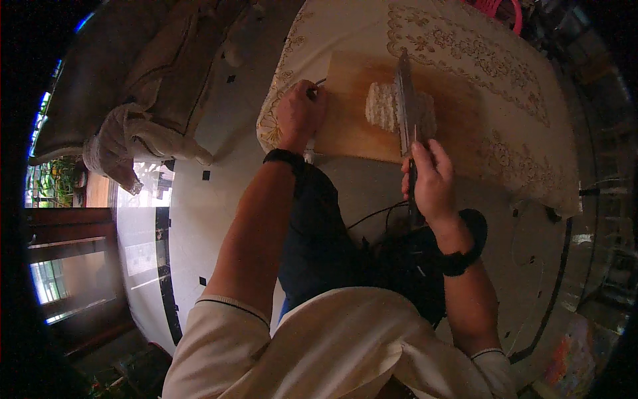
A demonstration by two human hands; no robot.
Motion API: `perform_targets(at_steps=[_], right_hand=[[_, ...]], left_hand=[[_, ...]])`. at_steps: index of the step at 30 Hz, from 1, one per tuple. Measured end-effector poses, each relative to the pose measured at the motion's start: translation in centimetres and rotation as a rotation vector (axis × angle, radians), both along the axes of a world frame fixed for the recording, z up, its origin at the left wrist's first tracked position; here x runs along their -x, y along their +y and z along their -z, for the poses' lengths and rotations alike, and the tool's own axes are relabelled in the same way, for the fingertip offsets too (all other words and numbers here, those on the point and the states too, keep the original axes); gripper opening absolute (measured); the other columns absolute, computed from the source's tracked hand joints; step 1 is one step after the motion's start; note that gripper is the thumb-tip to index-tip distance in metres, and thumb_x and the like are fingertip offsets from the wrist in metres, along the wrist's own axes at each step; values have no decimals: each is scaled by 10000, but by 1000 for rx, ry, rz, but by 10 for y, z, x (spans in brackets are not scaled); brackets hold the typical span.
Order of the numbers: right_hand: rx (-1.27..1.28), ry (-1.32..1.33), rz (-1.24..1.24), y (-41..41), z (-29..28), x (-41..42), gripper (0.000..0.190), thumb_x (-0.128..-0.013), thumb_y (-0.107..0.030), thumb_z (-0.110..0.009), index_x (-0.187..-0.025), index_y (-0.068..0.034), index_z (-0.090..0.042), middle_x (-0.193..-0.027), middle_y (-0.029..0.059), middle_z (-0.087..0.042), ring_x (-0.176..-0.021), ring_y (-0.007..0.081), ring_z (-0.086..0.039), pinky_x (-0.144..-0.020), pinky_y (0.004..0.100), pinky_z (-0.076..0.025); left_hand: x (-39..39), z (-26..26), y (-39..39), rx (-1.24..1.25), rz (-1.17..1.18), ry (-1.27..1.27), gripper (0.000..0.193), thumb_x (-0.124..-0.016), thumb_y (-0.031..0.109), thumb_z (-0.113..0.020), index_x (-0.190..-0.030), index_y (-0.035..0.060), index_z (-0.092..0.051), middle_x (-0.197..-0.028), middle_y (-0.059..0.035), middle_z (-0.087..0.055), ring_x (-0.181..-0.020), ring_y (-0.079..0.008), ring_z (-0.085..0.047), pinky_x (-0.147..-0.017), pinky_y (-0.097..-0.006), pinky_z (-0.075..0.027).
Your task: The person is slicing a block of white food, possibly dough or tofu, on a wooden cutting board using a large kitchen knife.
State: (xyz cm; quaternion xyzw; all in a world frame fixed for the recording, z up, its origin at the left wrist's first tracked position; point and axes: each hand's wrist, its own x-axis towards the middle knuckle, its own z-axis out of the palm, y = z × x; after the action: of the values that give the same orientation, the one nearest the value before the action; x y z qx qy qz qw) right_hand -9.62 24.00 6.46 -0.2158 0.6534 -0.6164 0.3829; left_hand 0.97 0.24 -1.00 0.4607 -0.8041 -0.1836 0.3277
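Note:
My right hand (432, 182) grips the dark handle of a kitchen knife (406, 95). Its broad blade points away from me and crosses over a whitish, ridged block of food (382, 107); whether the edge has gone into the block cannot be made out. The block rests on a wooden cutting board (349, 132). At the board's left edge is my left hand (300, 109), fingers curled. Something small and dark shows at its fingers, with a thin dark line beside it, but I cannot tell whether the hand holds anything.
A cream tablecloth (463, 45) with floral patterns covers the table under the board. Dark cables (376, 213) hang between my knees and the table. To the left stands a sofa (154, 70) with a light cloth (144, 129) over its end. A pink plastic chair (516, 17) is beyond the table.

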Motion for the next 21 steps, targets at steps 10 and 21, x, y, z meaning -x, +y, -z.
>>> perform_targets(at_steps=[10,21], right_hand=[[24,-16,-32,-10,-10,-5,229,-977,-290,-476,-916,-69,-486,-660,25,-510,-412,98,-479,-354,257,-369],[8,-30,-60,-17,-7,-8,240,-980,-287,-466,-982,-49,-494,-660,28,-508,-421,97,-478,-365,258,-375]], left_hand=[[1,-3,2,28,-30,8,256,-802,324,-619,-868,84,-679,-829,-118,-678,-793,-316,-654,-696,-415,-507],[-1,-4,0,5,-11,1,255,-796,319,-633,-867,79,-679,-821,-111,-677,-784,-311,-654,-691,-412,-510]])
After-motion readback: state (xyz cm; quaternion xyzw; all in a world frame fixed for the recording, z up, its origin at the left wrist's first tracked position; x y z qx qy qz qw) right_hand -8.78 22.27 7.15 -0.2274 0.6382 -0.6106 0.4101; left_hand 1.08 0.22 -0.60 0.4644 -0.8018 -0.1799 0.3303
